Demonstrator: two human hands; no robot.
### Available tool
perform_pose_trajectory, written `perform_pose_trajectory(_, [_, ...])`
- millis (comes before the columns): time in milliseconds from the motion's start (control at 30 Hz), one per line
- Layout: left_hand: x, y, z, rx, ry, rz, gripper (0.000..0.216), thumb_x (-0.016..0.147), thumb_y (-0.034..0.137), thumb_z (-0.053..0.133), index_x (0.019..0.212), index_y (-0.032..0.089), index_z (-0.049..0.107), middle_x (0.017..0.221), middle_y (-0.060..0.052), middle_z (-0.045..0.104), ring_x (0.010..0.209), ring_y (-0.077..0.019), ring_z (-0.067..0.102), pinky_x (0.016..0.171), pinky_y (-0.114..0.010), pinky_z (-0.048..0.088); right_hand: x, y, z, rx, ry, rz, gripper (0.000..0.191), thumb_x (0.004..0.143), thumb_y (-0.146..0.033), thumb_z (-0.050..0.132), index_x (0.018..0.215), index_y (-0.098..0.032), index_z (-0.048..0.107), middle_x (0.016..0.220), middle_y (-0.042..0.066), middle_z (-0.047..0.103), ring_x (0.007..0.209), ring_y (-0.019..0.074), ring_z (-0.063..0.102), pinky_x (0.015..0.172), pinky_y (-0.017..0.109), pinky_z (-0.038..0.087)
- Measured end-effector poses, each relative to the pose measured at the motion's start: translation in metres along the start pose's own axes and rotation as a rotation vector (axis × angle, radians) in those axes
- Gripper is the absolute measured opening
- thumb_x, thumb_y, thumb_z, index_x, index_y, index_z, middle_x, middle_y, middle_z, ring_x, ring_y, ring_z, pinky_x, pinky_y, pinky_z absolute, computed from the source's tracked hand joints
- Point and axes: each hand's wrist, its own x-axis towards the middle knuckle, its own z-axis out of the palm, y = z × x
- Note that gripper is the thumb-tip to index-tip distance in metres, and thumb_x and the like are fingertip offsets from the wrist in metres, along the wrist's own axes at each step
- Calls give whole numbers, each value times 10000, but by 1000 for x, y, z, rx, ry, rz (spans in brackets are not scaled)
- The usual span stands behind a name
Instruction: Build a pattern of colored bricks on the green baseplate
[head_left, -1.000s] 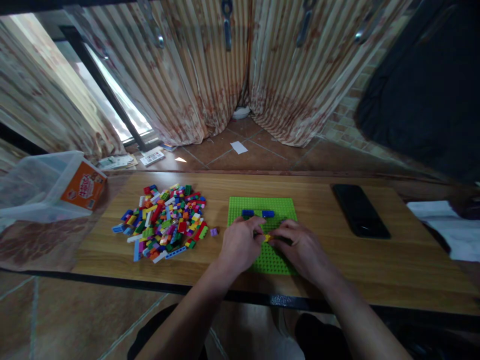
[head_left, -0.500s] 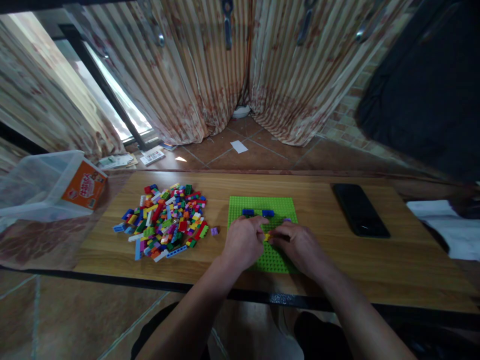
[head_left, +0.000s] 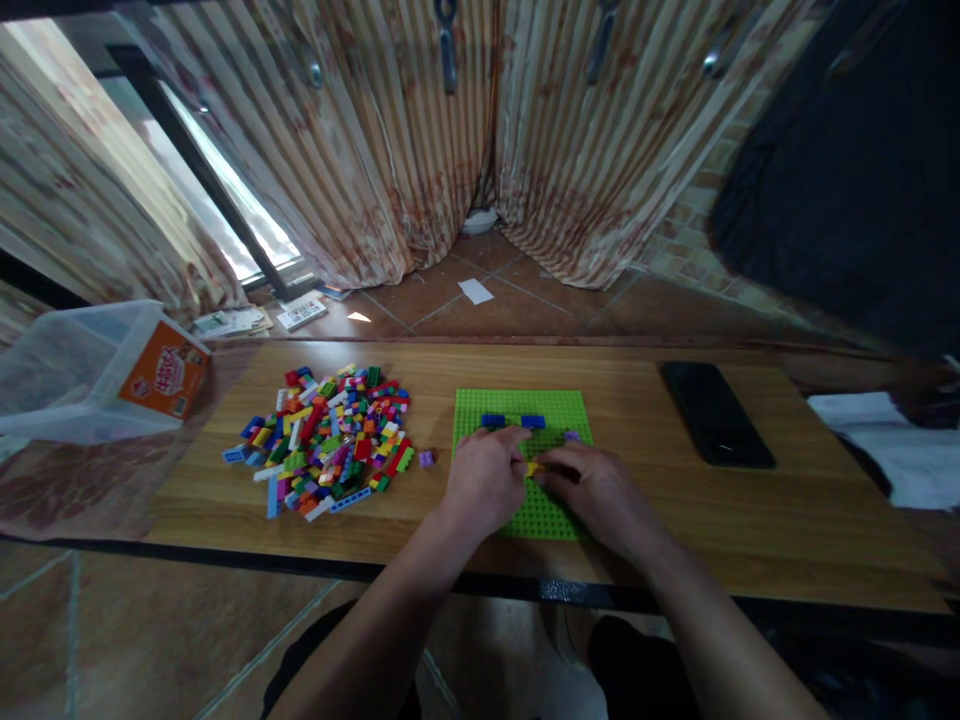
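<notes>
A green studded baseplate (head_left: 559, 404) lies on the wooden table (head_left: 750, 500). Two blue bricks (head_left: 493, 421) (head_left: 533, 421) sit in a row near its far edge, and a small purple piece (head_left: 573, 436) is at the right. My left hand (head_left: 484, 480) and my right hand (head_left: 596, 490) rest on the plate with their fingertips meeting on a small yellow brick (head_left: 532, 468). Both pinch that brick against the plate. A heap of mixed coloured bricks (head_left: 330, 440) lies to the left, with one lone purple brick (head_left: 426, 458) beside it.
A black phone (head_left: 716, 413) lies on the table at the right. A clear plastic tub with an orange label (head_left: 97, 370) lies on its side at the left end. White cloth (head_left: 892, 450) sits at the far right. Curtains hang behind, over a tiled floor.
Both hands stay pinched on the yellow brick over the plate. The view has shifted slightly, and the purple piece at the plate's right now shows.
</notes>
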Motion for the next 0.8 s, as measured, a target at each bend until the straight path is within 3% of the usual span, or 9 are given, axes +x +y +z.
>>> perform_pose_trajectory(100, [-1, -1, -2, 17, -3, 23, 417, 798, 135, 580, 1202, 222, 630, 913, -8, 745, 904, -200, 656, 886, -338, 492, -1, 4, -9, 113, 81, 62, 174, 824, -329, 641, 942, -247, 740, 922, 41, 742, 850, 216, 677, 806, 371, 504])
perform_pose_trajectory(267, [-2, 0, -5, 48, 0, 50, 380, 813, 123, 536, 1157, 230, 657, 883, -9, 740, 903, -206, 658, 879, -339, 496, 2, 18, -25, 199, 377, 168, 244, 816, -422, 619, 902, -228, 738, 906, 43, 748, 824, 207, 680, 761, 343, 514])
perform_pose_trajectory(500, [-2, -6, -7, -33, 20, 74, 424, 846, 62, 430, 1187, 193, 645, 931, -31, 744, 898, -188, 669, 875, -323, 516, 4, 23, -25, -16, 176, 131, 288, 762, -269, 612, 1029, -213, 704, 943, 57, 689, 659, 147, 589, 642, 313, 478])
perform_pose_trajectory(800, [-9, -17, -21, -140, 151, 60, 375, 862, 62, 440, 1153, 178, 647, 966, -34, 733, 919, -173, 677, 900, -312, 522, 8, 28, -20, -72, 202, 148, 211, 785, -263, 589, 963, -223, 695, 853, 44, 668, 687, 175, 592, 671, 339, 464])
